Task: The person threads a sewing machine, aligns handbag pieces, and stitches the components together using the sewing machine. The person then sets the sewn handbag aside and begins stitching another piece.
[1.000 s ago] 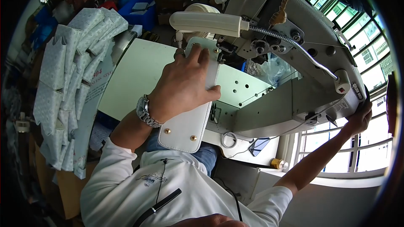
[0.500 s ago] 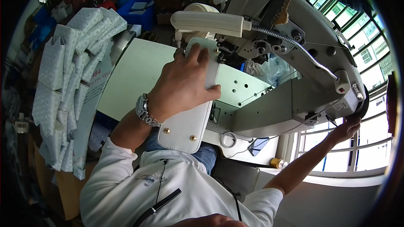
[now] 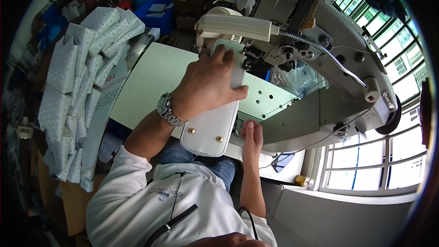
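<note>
My left hand [image 3: 208, 80], with a metal watch [image 3: 167, 109] on the wrist, holds a white stitched panel [image 3: 208, 130] from above. Its fingers bend over the panel's far end and the thumb reaches across the right edge. Two brass-coloured studs [image 3: 219, 139] show at the near end, which has rounded corners. The panel's far end lies by the needle area of a sewing machine [image 3: 292, 123]. My right hand [image 3: 252, 137] is to the right of the panel, at the near edge of the machine bed, fingers curled together. What they may hold is too small to make out.
White patterned packages [image 3: 73, 87] are stacked on the left. A lamp [image 3: 235, 26] on a bent metal neck hangs over the machine. The handwheel [image 3: 391, 119] is at the right by the barred window. A phone [image 3: 283, 161] lies on the table near a small yellow spool [image 3: 302, 180].
My right hand has let go of the handwheel and come left to the machine bed beside the panel. My left hand stays on the panel; the whole view has shifted slightly.
</note>
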Available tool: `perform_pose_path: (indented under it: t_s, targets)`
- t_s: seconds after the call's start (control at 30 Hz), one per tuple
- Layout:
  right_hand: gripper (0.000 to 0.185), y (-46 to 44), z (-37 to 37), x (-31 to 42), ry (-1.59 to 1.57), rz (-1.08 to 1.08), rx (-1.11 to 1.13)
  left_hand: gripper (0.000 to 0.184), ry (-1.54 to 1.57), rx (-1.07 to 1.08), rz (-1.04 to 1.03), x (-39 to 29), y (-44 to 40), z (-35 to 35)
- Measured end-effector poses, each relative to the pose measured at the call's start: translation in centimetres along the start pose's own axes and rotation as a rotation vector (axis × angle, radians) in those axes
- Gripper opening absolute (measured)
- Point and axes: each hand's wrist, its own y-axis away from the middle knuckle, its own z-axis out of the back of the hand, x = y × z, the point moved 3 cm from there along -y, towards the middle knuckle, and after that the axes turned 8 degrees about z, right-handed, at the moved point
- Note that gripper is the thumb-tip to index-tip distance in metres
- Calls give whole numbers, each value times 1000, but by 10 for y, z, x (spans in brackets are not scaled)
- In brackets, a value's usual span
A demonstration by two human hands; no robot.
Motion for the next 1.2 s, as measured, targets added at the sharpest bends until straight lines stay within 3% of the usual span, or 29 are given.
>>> perform_pose_path:
  t_s: [0.13,0.17,0.23,0.3,0.43,0.57,0.7,1.1,1.2]
  targets:
    - [65,20,-28,-69,-99,-423,170,75,85,-90,-99,14,25,11]
    - [65,24,-32,-68,-103,-422,159,72,126,-167,-123,14,37,18]
    - [64,31,-45,-64,-449,-584,324,71,95,-124,-253,5,55,29]
    - [61,34,-46,-66,-488,-564,379,72,95,0,-394,4,65,22]
    - [56,37,-44,-64,-517,-529,380,77,81,117,-377,12,63,14]
    - [54,39,-38,-67,-539,-453,379,98,88,150,-345,11,78,24]
    - [51,47,-38,-47,-551,-530,285,120,107,199,-431,9,90,29]
    - [46,35,-38,-43,-517,-565,294,102,146,164,-353,7,80,23]
    - [45,28,-39,-46,-518,-519,279,106,152,181,-316,8,74,22]
